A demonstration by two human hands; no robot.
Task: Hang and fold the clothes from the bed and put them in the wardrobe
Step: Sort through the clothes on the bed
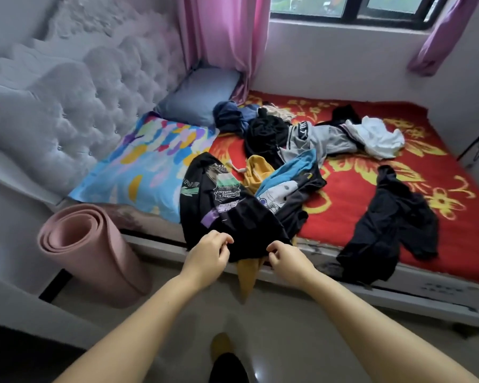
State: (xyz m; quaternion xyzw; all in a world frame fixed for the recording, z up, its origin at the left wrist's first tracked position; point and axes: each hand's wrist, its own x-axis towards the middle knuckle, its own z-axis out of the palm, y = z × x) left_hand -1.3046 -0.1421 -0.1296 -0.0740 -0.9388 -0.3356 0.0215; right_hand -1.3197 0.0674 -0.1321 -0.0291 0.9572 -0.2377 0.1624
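A black printed T-shirt lies over the near edge of the bed. My left hand and my right hand both pinch its lower hem. A yellow garment hangs down below the shirt between my hands. Behind it lie a yellow hoodie, a blue and white top, a grey garment, a white one, a heap of dark clothes and black trousers. No wardrobe is in view.
A rolled pink mat stands on the floor left of my hands, against the tufted grey headboard. A colourful pillow and a grey pillow lie at the head of the bed. Pink curtains hang by the window.
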